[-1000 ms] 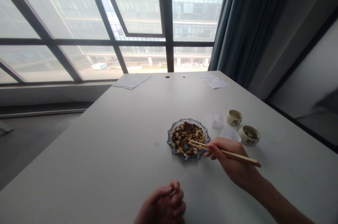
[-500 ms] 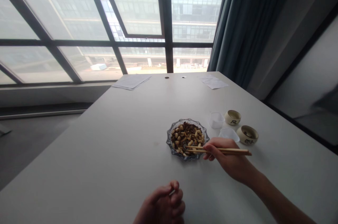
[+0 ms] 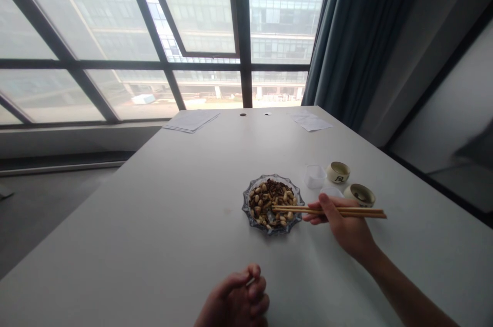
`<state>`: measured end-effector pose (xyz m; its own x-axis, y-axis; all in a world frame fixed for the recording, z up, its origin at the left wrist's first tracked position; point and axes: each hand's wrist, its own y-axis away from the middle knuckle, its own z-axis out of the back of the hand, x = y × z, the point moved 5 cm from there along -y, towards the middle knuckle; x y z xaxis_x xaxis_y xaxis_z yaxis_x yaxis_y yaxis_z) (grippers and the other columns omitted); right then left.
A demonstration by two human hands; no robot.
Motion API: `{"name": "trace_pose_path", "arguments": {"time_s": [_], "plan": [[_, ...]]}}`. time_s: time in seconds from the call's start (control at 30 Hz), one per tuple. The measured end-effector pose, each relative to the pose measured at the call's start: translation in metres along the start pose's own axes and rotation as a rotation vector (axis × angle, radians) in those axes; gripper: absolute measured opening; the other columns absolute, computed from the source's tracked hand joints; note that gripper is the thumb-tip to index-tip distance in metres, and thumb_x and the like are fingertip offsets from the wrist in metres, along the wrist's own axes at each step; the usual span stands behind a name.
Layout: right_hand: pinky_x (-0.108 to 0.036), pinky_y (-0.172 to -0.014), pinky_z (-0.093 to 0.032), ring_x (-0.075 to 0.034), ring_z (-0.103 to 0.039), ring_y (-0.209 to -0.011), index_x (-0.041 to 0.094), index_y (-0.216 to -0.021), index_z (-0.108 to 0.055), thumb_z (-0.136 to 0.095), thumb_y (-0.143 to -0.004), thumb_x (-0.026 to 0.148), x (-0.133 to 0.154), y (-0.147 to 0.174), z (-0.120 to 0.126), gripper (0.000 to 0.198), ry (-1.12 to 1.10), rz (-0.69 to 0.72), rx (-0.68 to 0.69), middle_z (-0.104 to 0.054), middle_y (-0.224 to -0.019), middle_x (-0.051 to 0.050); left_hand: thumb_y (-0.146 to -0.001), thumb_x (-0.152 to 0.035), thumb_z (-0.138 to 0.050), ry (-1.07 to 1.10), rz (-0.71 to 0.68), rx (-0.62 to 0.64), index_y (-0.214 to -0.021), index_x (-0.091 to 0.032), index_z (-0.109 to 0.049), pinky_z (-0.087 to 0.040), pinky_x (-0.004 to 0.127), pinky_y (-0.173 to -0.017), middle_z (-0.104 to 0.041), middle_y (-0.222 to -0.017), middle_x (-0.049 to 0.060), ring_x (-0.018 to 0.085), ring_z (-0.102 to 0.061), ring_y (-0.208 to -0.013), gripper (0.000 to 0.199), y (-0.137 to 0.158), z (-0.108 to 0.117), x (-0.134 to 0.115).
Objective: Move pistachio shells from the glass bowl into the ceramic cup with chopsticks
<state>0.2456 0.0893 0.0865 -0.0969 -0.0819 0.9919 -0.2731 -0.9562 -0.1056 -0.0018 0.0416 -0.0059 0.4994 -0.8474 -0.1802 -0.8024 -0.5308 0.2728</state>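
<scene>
My right hand (image 3: pixel 344 224) is closed around a pair of wooden chopsticks (image 3: pixel 295 209), which it holds nearly level. Their tips are together over the middle of a scalloped glass bowl (image 3: pixel 246 209), among the mixed nuts and seeds (image 3: pixel 257 196) in it. Peanuts and pistachio-like nuts show at the sides, with darker seeds toward the back. My left hand (image 3: pixel 242 299) rests at the near edge of view in front of the bowl. Its fingers are curled in toward the thumb, and nothing shows in them.
Right of the bowl stand a clear plastic cup (image 3: pixel 315 176), a second clear container (image 3: pixel 332 192) partly behind my right hand, and two small ceramic cups (image 3: pixel 339 173) with dark characters. Papers (image 3: pixel 192 120) lie at the white table's (image 3: pixel 173 204) far end, before the windows.
My right hand has shifted slightly right and turned. The chopsticks' tips have risen toward the bowl's middle. My left hand has stayed put.
</scene>
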Motion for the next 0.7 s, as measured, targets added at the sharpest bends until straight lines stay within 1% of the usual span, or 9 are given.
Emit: {"name": "trace_pose_path", "arguments": {"time_s": [0.1, 0.2, 0.3, 0.4, 0.47, 0.57, 0.63, 0.7], "plan": [[-0.038, -0.063, -0.067, -0.029, -0.078, -0.067, 0.017, -0.084, -0.078, -0.069, -0.085, 0.062, 0.014, -0.001, 0.017, 0.046, -0.001, 0.045, -0.073, -0.078, -0.073, -0.013, -0.077, -0.025, -0.075, -0.009, 0.014, 0.001, -0.088, -0.016, -0.067, -0.027, 0.022, -0.057, -0.048, -0.068, -0.003, 0.010, -0.041, -0.060, 0.016, -0.001, 0.001, -0.001], [-0.037, -0.061, -0.067, -0.030, -0.077, -0.066, 0.017, -0.083, -0.079, -0.071, -0.085, 0.059, 0.031, 0.003, 0.043, 0.043, 0.013, 0.107, -0.188, -0.078, -0.073, -0.013, -0.077, -0.025, -0.076, -0.008, 0.020, 0.001, -0.088, -0.016, -0.067, -0.026, 0.023, -0.057, -0.048, -0.067, -0.003, 0.010, -0.040, -0.060, 0.016, 0.000, 0.002, -0.001], [-0.037, -0.061, -0.067, -0.030, -0.077, -0.065, 0.016, -0.083, -0.080, -0.072, -0.085, 0.057, 0.047, 0.014, 0.078, 0.042, 0.027, 0.168, -0.355, -0.077, -0.073, -0.014, -0.076, -0.025, -0.077, 0.010, 0.014, -0.004, -0.090, -0.016, -0.068, -0.026, 0.023, -0.058, -0.048, -0.068, -0.003, 0.010, -0.040, -0.061, 0.018, 0.001, 0.003, -0.001], [-0.032, -0.063, -0.066, -0.027, -0.077, -0.063, 0.013, -0.082, -0.079, -0.072, -0.086, 0.053, 0.052, 0.029, 0.120, 0.041, -0.003, 0.205, -0.541, -0.077, -0.071, -0.013, -0.075, -0.026, -0.078, 0.007, 0.032, 0.009, -0.089, -0.016, -0.068, -0.027, 0.024, -0.058, -0.049, -0.068, -0.003, 0.010, -0.041, -0.061, 0.020, 0.001, 0.004, -0.001], [-0.026, -0.064, -0.065, -0.022, -0.076, -0.059, 0.013, -0.078, -0.077, -0.072, -0.087, 0.049, 0.047, 0.039, 0.147, 0.037, -0.054, 0.207, -0.653, -0.075, -0.067, -0.011, -0.075, -0.026, -0.078, 0.003, 0.043, 0.012, -0.088, -0.016, -0.069, -0.027, 0.024, -0.058, -0.049, -0.068, -0.003, 0.010, -0.042, -0.061, 0.019, -0.001, 0.005, -0.001], [-0.018, -0.062, -0.063, -0.017, -0.074, -0.056, 0.017, -0.070, -0.075, -0.069, -0.090, 0.043, 0.026, 0.051, 0.181, 0.034, -0.142, 0.146, -0.777, -0.073, -0.062, -0.007, -0.076, -0.026, -0.078, 0.003, 0.040, 0.004, -0.089, -0.016, -0.069, -0.028, 0.024, -0.057, -0.050, -0.069, -0.003, 0.010, -0.042, -0.061, 0.019, -0.003, 0.008, -0.002], [-0.015, -0.061, -0.062, -0.017, -0.075, -0.057, 0.018, -0.067, -0.075, -0.067, -0.092, 0.041, 0.007, 0.058, 0.194, 0.034, -0.193, 0.076, -0.830, -0.073, -0.064, -0.008, -0.076, -0.026, -0.079, 0.004, 0.042, 0.007, -0.089, -0.016, -0.069, -0.028, 0.024, -0.057, -0.051, -0.069, -0.003, 0.010, -0.042, -0.061, 0.019, -0.003, 0.008, -0.002], [-0.015, -0.061, -0.062, -0.017, -0.075, -0.059, 0.017, -0.067, -0.075, -0.068, -0.091, 0.039, -0.013, 0.063, 0.199, 0.033, -0.236, 0.009, -0.869, -0.074, -0.066, -0.009, -0.075, -0.026, -0.079, 0.007, 0.041, 0.009, -0.090, -0.016, -0.070, -0.028, 0.024, -0.058, -0.051, -0.069, -0.003, 0.010, -0.042, -0.061, 0.020, -0.002, 0.008, -0.002]]}}
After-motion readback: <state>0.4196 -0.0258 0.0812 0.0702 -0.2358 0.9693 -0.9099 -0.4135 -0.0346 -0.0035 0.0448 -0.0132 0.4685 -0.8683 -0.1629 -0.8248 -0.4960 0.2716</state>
